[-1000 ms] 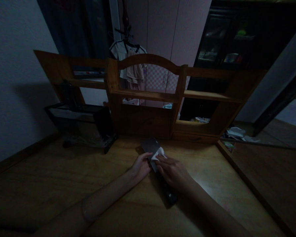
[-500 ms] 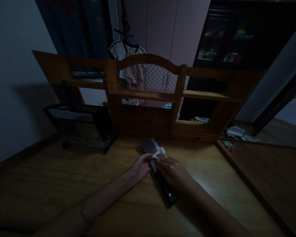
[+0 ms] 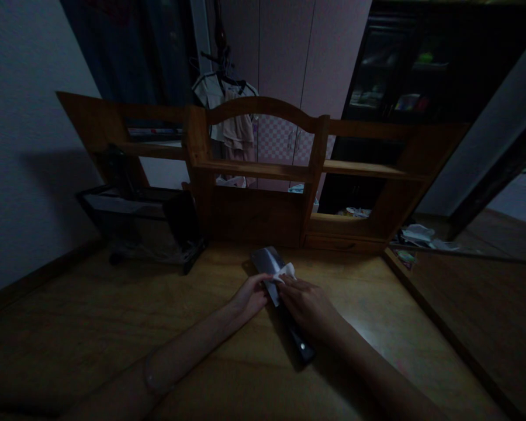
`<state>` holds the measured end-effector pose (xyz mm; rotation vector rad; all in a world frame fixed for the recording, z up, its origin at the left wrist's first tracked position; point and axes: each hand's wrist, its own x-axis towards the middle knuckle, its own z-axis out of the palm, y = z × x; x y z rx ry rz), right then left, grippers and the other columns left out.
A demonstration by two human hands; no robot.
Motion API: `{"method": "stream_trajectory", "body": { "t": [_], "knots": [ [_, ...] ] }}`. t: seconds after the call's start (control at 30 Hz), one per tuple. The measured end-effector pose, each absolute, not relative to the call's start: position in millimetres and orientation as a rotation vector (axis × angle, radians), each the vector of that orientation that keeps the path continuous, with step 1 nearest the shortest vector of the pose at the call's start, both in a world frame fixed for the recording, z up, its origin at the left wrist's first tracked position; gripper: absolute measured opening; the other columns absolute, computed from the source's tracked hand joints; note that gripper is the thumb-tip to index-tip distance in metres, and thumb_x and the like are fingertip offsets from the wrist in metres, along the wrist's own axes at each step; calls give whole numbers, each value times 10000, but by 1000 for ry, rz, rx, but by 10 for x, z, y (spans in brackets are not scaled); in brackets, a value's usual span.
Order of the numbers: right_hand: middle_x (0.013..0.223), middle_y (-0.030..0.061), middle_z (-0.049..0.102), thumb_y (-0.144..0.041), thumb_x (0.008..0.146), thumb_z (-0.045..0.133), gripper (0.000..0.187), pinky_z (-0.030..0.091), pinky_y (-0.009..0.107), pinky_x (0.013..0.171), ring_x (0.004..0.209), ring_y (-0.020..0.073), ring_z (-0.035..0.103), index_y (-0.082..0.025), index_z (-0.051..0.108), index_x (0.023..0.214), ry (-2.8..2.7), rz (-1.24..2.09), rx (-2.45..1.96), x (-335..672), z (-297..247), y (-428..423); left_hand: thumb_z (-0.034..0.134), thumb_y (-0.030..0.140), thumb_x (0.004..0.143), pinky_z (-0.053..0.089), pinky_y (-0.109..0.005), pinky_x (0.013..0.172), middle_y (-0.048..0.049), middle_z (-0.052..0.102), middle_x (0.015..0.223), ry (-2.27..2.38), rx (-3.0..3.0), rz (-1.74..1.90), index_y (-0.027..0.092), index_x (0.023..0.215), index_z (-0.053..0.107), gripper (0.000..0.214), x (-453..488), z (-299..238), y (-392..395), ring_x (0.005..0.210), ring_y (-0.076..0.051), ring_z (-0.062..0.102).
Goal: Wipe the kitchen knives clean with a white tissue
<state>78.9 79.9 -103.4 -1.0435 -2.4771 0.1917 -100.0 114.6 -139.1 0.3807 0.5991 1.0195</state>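
A broad, grey metal cleaver [image 3: 272,294] is held over the pale, yellowish wooden table [image 3: 184,310], its blade pointing away from the person and its riveted black handle [image 3: 301,345] slanting back toward the lower right. The left hand [image 3: 249,295] grasps the blade by its left edge, thumb on the upper face; the fingers beneath are hidden. The right hand [image 3: 309,304] keeps its fingers bent over a small, crumpled white wipe [image 3: 286,271], pinning it to the blade's face; whether it is paper or cloth I cannot tell. Compared with a second ago, the wipe sits slightly further toward the blade's right edge, and the far part of the metal catches more light, while the left hand's hold looks unchanged. This suggests short rubbing strokes on a steadied blade, with the wiping in progress. A brown wooden shelf unit [image 3: 258,213] stands behind the cleaver's far end.
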Motion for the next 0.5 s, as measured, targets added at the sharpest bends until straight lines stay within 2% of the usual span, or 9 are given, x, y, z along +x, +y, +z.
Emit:
{"method": "stream_trajectory", "body": {
  "t": [0.2,0.5],
  "knots": [
    [1371,66,516,-209,952,441,368,398,372,1044,1225,215,515,-242,518,1311,-2498,188,-1021,807,-1071,826,502,83,826,523,-291,788,-143,706,891,564,390,1011,36,873,659,171,-1010,-1381,1131,806,-194,667],
    [1350,59,539,-206,953,445,373,412,365,1031,1202,214,537,-255,514,1316,-2475,167,-1047,791,-1067,812,496,67,821,533,-278,733,-128,707,847,603,357,1012,52,841,652,158,-997,-1345,1123,741,-176,670]
  ]
}}
